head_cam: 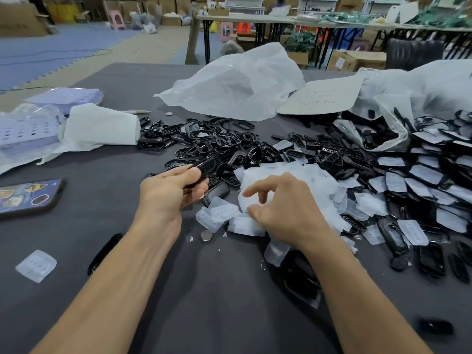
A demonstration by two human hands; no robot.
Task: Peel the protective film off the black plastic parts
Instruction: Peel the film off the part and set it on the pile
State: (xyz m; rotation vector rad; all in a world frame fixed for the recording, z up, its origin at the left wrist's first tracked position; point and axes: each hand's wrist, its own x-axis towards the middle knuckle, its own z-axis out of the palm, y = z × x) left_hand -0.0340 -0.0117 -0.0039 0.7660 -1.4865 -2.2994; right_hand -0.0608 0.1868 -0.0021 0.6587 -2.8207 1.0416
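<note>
My left hand (168,192) grips one glossy black plastic part (207,166) between thumb and fingers, just above the grey table. My right hand (283,208) hovers over a heap of peeled translucent film pieces (293,180), fingers spread and curled with nothing in them. A pile of bare black parts (217,141) lies behind my left hand. To the right spreads a large pile of black parts with film on them (429,180).
A phone (28,198) lies at the left edge. One loose film piece (35,265) and a black part (104,254) sit near my left forearm. White plastic bags (237,85) and a cardboard sheet (324,95) lie at the back. A coin cell (206,235) rests between my wrists.
</note>
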